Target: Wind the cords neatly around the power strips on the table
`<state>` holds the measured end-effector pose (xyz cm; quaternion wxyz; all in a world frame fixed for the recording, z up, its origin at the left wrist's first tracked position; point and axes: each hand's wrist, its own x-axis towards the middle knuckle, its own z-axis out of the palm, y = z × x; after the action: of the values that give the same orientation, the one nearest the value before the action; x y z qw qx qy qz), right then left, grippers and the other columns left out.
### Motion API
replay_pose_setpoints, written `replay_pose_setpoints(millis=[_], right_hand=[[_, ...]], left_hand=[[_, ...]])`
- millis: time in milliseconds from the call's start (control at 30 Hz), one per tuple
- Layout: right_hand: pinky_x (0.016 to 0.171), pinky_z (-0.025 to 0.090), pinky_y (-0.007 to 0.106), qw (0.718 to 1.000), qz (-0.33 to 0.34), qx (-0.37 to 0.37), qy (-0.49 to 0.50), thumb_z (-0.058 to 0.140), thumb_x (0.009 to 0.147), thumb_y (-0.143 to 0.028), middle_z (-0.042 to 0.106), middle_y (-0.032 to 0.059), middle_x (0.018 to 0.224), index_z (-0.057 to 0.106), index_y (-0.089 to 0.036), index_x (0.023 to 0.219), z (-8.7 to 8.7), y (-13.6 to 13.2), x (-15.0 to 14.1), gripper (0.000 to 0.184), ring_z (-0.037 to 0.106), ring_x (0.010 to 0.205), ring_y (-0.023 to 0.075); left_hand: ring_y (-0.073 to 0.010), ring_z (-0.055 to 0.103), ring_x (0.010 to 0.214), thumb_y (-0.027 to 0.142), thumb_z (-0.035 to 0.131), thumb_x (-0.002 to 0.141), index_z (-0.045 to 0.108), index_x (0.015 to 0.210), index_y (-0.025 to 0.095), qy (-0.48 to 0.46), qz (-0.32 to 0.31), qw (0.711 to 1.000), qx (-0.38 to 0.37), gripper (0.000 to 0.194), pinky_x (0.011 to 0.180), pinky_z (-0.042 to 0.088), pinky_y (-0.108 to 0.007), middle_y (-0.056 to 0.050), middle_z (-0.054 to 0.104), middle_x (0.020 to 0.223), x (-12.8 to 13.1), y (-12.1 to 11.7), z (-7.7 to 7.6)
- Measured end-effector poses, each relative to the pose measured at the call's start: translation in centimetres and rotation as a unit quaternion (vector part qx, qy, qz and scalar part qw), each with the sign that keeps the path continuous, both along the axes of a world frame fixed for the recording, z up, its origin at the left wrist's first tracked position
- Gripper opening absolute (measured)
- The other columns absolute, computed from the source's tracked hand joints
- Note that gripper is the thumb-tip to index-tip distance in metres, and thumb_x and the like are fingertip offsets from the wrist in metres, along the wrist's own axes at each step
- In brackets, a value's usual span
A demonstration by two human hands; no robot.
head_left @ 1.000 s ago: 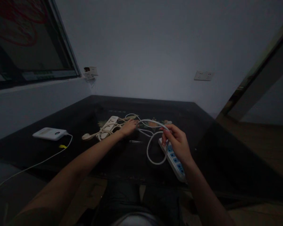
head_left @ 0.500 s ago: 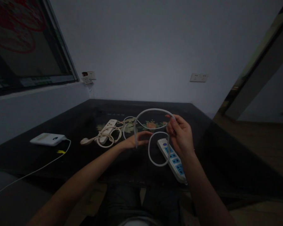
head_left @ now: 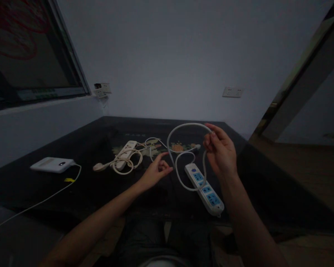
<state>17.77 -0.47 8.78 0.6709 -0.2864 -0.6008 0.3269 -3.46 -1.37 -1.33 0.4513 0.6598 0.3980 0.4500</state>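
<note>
Raised above the table, my right hand [head_left: 221,150] is closed on a white power cord [head_left: 189,125], pinching it between thumb and fingers. The cord hangs in loops to the left of this hand. A white power strip [head_left: 204,191] with blue sockets lies slanted under the loops. My left hand [head_left: 155,171] has thumb and forefinger apart, close to the cord's left side; whether they touch it I cannot tell. The cord's plug [head_left: 197,147] rests on the table behind the loops. Left of my left hand lies a second power strip [head_left: 128,150] with a cream cord [head_left: 140,157] coiled over it.
The dark table [head_left: 153,202] has a floral print. On its left lies a white power bank [head_left: 52,165] with a thin cable [head_left: 48,196] and a yellow tag [head_left: 69,180]. Wall sockets [head_left: 233,92] are on the back wall. A window [head_left: 30,55] is at the left.
My right hand has risen and moved right with the cord, opening the loop wider. My left hand has drawn back from the far cords toward me, its thumb and forefinger now apart.
</note>
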Motion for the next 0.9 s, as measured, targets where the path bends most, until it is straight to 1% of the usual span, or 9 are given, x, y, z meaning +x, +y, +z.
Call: replay_pose_setpoints(millis=[67, 133, 200, 367, 500, 633, 733, 800, 900], right_hand=[[0.052, 0.036, 0.024, 1.000, 0.013, -0.002, -0.025, 0.051, 0.087, -0.035, 0.045, -0.0024, 0.066, 0.060, -0.026, 0.107, 0.0, -0.8, -0.8, 0.024, 0.044, 0.059, 0.0117], [0.053, 0.039, 0.024, 0.999, 0.035, -0.005, -0.036, 0.052, 0.087, -0.034, 0.048, -0.0026, 0.066, 0.060, -0.026, 0.107, 0.1, -1.7, -1.1, 0.023, 0.046, 0.058, 0.0115], [0.053, 0.041, 0.024, 0.998, 0.044, -0.006, -0.037, 0.055, 0.087, -0.032, 0.050, -0.0029, 0.066, 0.061, -0.025, 0.106, 0.2, -2.4, -0.8, 0.022, 0.049, 0.059, 0.0115], [0.053, 0.043, 0.023, 0.999, -0.009, 0.022, -0.046, 0.062, 0.083, -0.025, 0.055, -0.0032, 0.066, 0.065, -0.026, 0.101, 0.7, -3.2, 2.1, 0.018, 0.054, 0.060, 0.0118], [0.055, 0.045, 0.024, 0.987, -0.061, 0.044, -0.143, 0.067, 0.081, -0.025, 0.060, -0.0030, 0.065, 0.069, -0.025, 0.097, 1.4, -3.9, 4.2, 0.016, 0.056, 0.058, 0.0118], [0.061, 0.048, 0.026, 0.942, -0.112, 0.105, -0.299, 0.066, 0.082, -0.027, 0.067, 0.0007, 0.080, 0.071, -0.025, 0.093, 2.1, -4.5, 4.7, 0.011, 0.061, 0.070, 0.0149], [0.065, 0.047, 0.028, 0.897, -0.115, 0.158, -0.397, 0.061, 0.086, -0.028, 0.064, 0.0014, 0.078, 0.070, -0.025, 0.094, 2.0, -4.5, 4.9, 0.013, 0.059, 0.072, 0.0158], [0.065, 0.046, 0.029, 0.872, -0.118, 0.185, -0.437, 0.058, 0.088, -0.027, 0.061, 0.0017, 0.075, 0.070, -0.024, 0.096, 1.5, -4.4, 5.1, 0.014, 0.057, 0.072, 0.0160], [0.065, 0.044, 0.029, 0.845, -0.139, 0.214, -0.470, 0.051, 0.089, -0.018, 0.058, 0.0024, 0.075, 0.069, -0.022, 0.099, 0.6, -4.2, 5.5, 0.021, 0.055, 0.073, 0.0169]], left_hand=[[-0.0095, 0.046, 0.054, 0.038, 0.061, 0.080, 0.047, 0.124, 0.017, 0.004, 0.032, 0.999, 0.008, 0.050, 0.053, 0.036, -0.021, 0.006, 0.047, 0.063, 0.6, 0.6, 0.5], [-0.0098, 0.043, 0.051, 0.044, 0.053, 0.085, 0.059, 0.103, 0.015, 0.032, 0.051, 0.998, 0.025, 0.034, 0.050, 0.034, -0.021, 0.006, 0.044, 0.058, 0.8, 0.8, 0.9], [-0.0103, 0.043, 0.050, 0.047, 0.044, 0.089, 0.061, 0.085, 0.015, 0.072, 0.068, 0.994, 0.049, 0.037, 0.049, 0.033, -0.022, 0.005, 0.044, 0.055, 0.4, 0.5, 1.2], [-0.0124, 0.050, 0.054, 0.042, 0.038, 0.093, 0.062, 0.078, 0.017, 0.206, 0.108, 0.966, 0.114, 0.039, 0.055, 0.036, -0.023, 0.003, 0.050, 0.056, -2.6, -1.1, 1.1], [-0.0164, 0.060, 0.068, 0.035, 0.038, 0.093, 0.062, 0.077, 0.018, 0.285, 0.124, 0.936, 0.163, 0.033, 0.065, 0.041, -0.026, -0.002, 0.063, 0.070, -4.9, -2.0, 1.0], [-0.0180, 0.062, 0.074, 0.031, 0.039, 0.093, 0.061, 0.080, 0.019, 0.318, 0.138, 0.922, 0.173, 0.028, 0.069, 0.042, -0.027, -0.003, 0.067, 0.077, -6.5, -2.8, 0.5], [-0.0182, 0.062, 0.075, 0.030, 0.039, 0.093, 0.060, 0.080, 0.019, 0.336, 0.133, 0.918, 0.165, 0.027, 0.069, 0.042, -0.027, -0.004, 0.066, 0.078, -7.2, -3.5, 0.1], [-0.0177, 0.061, 0.075, 0.030, 0.039, 0.093, 0.060, 0.081, 0.019, 0.347, 0.104, 0.919, 0.158, 0.026, 0.069, 0.042, -0.026, -0.004, 0.066, 0.079, -7.6, -4.1, -0.2], [-0.0166, 0.060, 0.074, 0.032, 0.039, 0.094, 0.060, 0.082, 0.019, 0.364, 0.036, 0.919, 0.147, 0.028, 0.069, 0.042, -0.025, -0.004, 0.065, 0.079, -7.8, -5.0, -0.6]])
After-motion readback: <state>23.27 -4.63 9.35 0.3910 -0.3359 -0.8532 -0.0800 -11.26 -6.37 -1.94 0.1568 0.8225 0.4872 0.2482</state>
